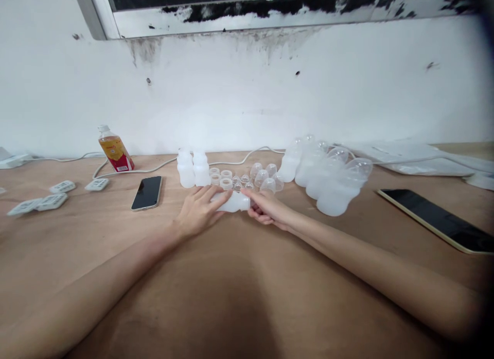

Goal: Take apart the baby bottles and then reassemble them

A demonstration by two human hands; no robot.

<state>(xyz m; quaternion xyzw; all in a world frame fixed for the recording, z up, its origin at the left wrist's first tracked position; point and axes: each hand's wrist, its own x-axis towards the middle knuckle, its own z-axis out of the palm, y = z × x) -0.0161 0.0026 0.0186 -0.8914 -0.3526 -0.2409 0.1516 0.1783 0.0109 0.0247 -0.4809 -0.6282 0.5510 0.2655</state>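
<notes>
A frosted white baby bottle (232, 202) lies on its side between my hands, low over the table. My left hand (198, 210) is closed around its left end. At the right end, the thumb and curled fingers of my right hand (270, 208) grip the bottle's neck; what lies inside those fingers is hidden. Just beyond are white screw rings (226, 183), small clear nipples (244, 179) and clear domed caps (261, 176). Two stacks or rows of similar white bottles (187, 171) stand behind my left hand.
Several white bottles with clear domes (334, 194) crowd the right. A phone (146, 193) lies left, a larger dark-screened device (440, 217) far right. A drink bottle (116, 150), labelled packets (52, 201), a cable (154, 168) and plastic bags (417, 160) lie around the wooden table (231, 287).
</notes>
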